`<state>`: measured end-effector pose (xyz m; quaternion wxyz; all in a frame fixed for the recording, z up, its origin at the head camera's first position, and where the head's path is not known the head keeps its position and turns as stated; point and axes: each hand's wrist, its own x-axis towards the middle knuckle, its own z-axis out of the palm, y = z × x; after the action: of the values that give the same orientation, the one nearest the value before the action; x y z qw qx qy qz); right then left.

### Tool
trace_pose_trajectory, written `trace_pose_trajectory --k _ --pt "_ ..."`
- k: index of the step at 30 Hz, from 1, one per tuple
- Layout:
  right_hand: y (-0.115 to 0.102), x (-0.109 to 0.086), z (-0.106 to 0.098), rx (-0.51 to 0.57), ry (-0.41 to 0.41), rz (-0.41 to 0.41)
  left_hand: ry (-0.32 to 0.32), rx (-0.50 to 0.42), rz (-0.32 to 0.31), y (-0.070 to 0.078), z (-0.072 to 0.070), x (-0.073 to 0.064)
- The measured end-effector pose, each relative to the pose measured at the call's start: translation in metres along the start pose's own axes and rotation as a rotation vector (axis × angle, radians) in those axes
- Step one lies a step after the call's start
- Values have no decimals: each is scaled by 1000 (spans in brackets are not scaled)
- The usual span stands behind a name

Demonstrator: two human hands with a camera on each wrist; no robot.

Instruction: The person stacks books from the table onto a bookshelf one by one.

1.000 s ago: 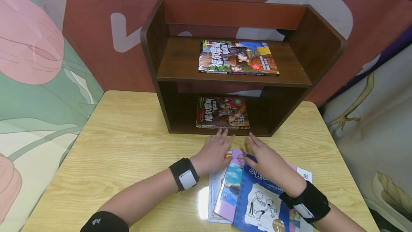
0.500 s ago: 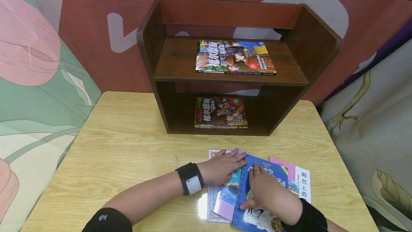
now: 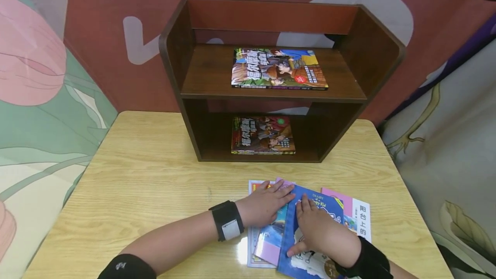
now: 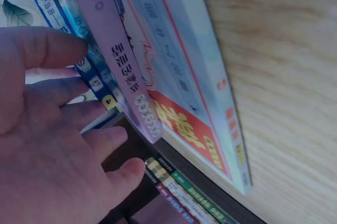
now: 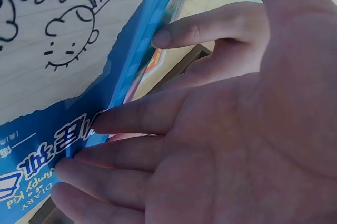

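Note:
Several books lie fanned and overlapping on the table's front. On top is a blue comic-style book (image 3: 284, 255) with a white torn-paper drawing. Beneath it show a lilac-and-blue book (image 3: 267, 244), a pale blue book (image 3: 253, 189) at the left and a pink-and-white book (image 3: 362, 218) at the right. My left hand (image 3: 263, 206) spreads its straight fingers over the upper left of the pile, fingertips at the blue book's edge. Over the blue cover lies my right hand (image 3: 321, 229), fingers extended and thumb out. In the right wrist view its fingertips (image 5: 100, 124) overlap the cover's title.
A dark brown two-tier shelf (image 3: 345, 94) stands at the back of the wooden table (image 3: 155, 184). One colourful book (image 3: 279, 69) lies flat on its upper tier, and a small stack of books (image 3: 263, 134) on the lower. A printed red curtain (image 3: 100, 20) hangs behind.
From beside the shelf's front, both hands have come back: the left shifted right onto the pile, the right slid nearer onto the blue book. Over the last half second they barely move.

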<state>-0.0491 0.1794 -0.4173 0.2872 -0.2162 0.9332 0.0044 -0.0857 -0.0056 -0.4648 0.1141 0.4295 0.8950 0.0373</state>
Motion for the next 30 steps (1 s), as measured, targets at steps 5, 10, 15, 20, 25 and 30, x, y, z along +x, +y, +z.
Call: trace_pose_trajectory --k 5,10,15,20,25,30 --pt "0 0 1 20 -3 -16 -6 64 -28 2 0 -1" --pt "0 2 2 8 -11 -49 26 112 -75 5 -1 -6" --pt "0 6 1 13 -11 -100 44 180 -133 9 1 -11" --pt "-4 6 3 -26 12 -56 -30 297 -152 15 0 -9" --pt "-15 1 14 -203 18 1 -75 409 -172 22 -3 -6" --pt "-21 1 26 -353 -7 -1 -79 519 -188 28 -6 -8"
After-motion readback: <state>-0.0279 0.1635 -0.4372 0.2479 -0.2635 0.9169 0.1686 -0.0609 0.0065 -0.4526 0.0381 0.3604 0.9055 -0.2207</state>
